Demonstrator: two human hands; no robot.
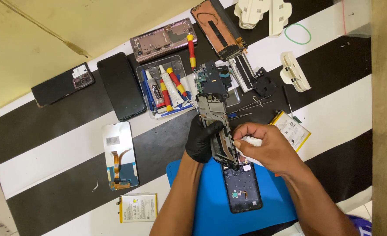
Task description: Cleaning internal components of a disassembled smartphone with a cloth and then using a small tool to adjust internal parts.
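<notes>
You gripped the phone frame (217,131) in your gloved left hand (201,140) while your right hand (267,146) pinched a white wipe (251,141) against it; light, edge-supported strokes suited that

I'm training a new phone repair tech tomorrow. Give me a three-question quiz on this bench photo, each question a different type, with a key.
1. True or false: the left hand, in a black glove, grips the opened phone frame.
2. Multiple choice: the bare right hand presses what against the frame? A) a white wipe B) a screwdriver C) a battery
3. Fill in: beneath the hands, a dark back cover lies on a ____ mat.

Key
1. True
2. A, the white wipe
3. Blue
</notes>
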